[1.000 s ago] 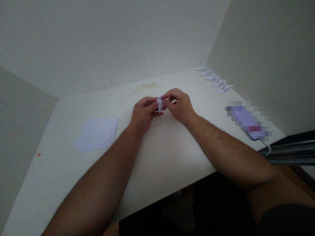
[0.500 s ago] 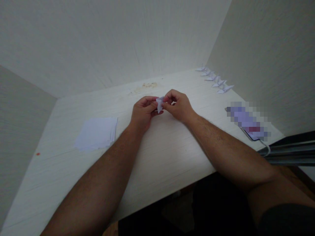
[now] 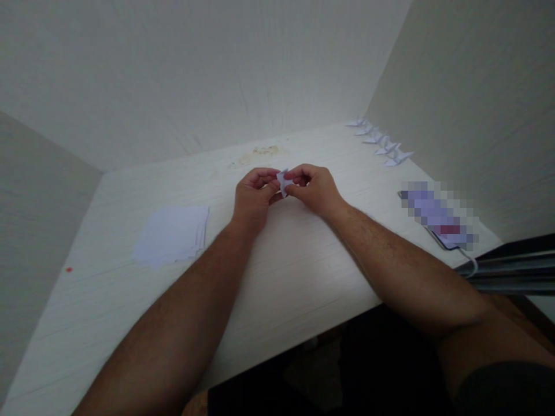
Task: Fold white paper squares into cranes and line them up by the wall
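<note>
A small folded piece of white paper point(image 3: 284, 183) is held between both hands above the middle of the table. My left hand point(image 3: 255, 196) pinches its left side between thumb and fingers. From the other side, my right hand point(image 3: 315, 188) grips the paper's right part with thumb and forefinger. Fingers cover much of the paper, so its exact folds are hard to make out. To the left of my left forearm lies a stack of white paper sheets point(image 3: 171, 234). Several folded paper cranes point(image 3: 396, 155) stand in a row at the back right.
A phone point(image 3: 437, 219), blurred out, lies on the right of the white table point(image 3: 295, 283) with a white cable point(image 3: 472, 263) attached. Walls point(image 3: 217, 69) close off the back and both sides. A brown stain point(image 3: 265, 151) marks the tabletop near the back wall.
My right hand has turned slightly and dropped a little, its fingers now further over the folded paper. The paper's visible shape has changed from a downward-pointing triangle to a more spread form.
</note>
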Available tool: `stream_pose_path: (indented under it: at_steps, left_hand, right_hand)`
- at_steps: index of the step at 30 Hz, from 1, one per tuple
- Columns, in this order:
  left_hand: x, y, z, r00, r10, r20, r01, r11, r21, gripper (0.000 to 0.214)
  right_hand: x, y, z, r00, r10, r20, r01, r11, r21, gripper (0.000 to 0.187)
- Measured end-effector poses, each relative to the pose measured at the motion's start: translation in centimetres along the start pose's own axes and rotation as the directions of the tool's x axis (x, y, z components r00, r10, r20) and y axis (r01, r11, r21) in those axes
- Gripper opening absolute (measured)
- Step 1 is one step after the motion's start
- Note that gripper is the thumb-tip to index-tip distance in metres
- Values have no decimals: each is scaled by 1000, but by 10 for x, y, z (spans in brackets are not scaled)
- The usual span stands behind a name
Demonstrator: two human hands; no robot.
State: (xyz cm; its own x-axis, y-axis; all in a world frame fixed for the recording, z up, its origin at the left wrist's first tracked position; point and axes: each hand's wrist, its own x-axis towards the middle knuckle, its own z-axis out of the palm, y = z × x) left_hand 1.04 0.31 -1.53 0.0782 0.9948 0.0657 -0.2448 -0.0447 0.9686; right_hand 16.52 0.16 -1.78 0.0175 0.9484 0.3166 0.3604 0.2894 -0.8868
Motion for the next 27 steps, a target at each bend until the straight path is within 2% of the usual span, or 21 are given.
stream_pose_path:
  at_steps: [5,10,19,24,27]
  left_hand:
    - [0,-1,-2,1000,4,20,-5,1000,6,23]
    - [1,-4,-3,999,27,22,-27,1000,-3,25]
    - [0,0,0,1000,-8,8,8,1000,-28,24]
    - [1,-3,-1,1000,-9,8,10,1000,-23,23]
    - [1,-4,-1,1000,-18,23,19,999,-36,23]
  right_hand:
    - [0,-3,0,998,34,46,-38,994,103,29]
    - [1,-2,0,998,20,62,-30,987,160,28]
    - [-2,-4,0,997,-23,68,11,986,166,21]
    - [-2,-3,3,989,-31,142,-15,951,310,30]
    - [-2,-3,4,988,-16,155,-39,938,343,32]
